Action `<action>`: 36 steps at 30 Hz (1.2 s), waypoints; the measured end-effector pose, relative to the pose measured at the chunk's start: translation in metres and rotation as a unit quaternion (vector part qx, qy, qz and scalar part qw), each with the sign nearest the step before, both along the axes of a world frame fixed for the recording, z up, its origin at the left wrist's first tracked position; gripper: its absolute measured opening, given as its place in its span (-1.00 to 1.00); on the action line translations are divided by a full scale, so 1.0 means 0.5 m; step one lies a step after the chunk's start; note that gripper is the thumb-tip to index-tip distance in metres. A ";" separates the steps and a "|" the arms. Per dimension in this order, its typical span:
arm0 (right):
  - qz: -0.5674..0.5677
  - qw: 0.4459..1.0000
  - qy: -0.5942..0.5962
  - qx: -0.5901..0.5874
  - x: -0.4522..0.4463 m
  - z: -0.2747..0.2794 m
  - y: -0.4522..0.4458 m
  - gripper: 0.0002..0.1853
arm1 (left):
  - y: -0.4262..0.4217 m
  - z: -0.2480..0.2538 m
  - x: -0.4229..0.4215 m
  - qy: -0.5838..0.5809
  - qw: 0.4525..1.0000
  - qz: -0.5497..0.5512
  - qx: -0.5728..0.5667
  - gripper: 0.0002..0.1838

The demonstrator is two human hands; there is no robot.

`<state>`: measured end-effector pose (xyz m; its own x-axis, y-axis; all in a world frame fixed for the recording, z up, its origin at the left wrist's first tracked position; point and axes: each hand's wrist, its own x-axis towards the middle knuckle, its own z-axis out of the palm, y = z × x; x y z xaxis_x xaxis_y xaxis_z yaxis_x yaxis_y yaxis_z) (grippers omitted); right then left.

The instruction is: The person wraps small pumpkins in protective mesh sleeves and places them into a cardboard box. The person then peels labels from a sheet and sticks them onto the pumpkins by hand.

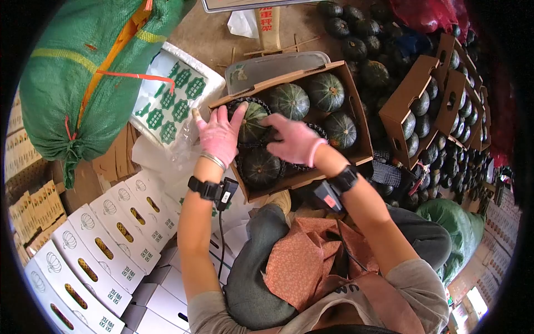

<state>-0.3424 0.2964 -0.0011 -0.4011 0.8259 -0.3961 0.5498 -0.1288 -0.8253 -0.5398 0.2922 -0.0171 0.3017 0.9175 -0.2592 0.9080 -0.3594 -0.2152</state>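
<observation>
A cardboard box holds several dark green striped pumpkins. One pumpkin at its left end sits in a black foam net. My left hand, in a pink glove, grips this pumpkin at its left side, thumb on top, by the box wall. My right hand, also gloved, reaches in from the right. Its index fingertip touches the netted pumpkin's right edge, and the thumb is spread apart from it. Just below lies another pumpkin, also with black net around it. My palms hide part of both nets.
White printed cartons stand in a row at lower left. A green sack and a white foam box are at upper left. More filled boxes and loose pumpkins lie to the right. A grey bin stands behind the box.
</observation>
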 end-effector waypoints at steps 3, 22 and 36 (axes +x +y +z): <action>-0.014 0.953 -0.197 0.230 0.039 0.023 0.043 -0.37 | -0.029 0.030 0.017 -0.081 0.994 0.051 0.052 -0.25; 0.033 0.923 -0.083 0.374 0.129 0.072 -0.230 -0.50 | -0.174 0.123 -0.092 -0.422 0.893 0.144 0.052 -0.67; 0.005 0.991 -0.044 0.126 0.134 0.180 -0.434 -0.53 | -0.565 0.293 -0.005 -0.201 0.973 -0.025 0.106 -0.58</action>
<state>-0.2755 0.0795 0.0887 -0.3830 0.8992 -0.2117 0.6207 0.0808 -0.7799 -0.5423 0.0098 0.1293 0.3850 0.9192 0.0832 0.9169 -0.3912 0.0794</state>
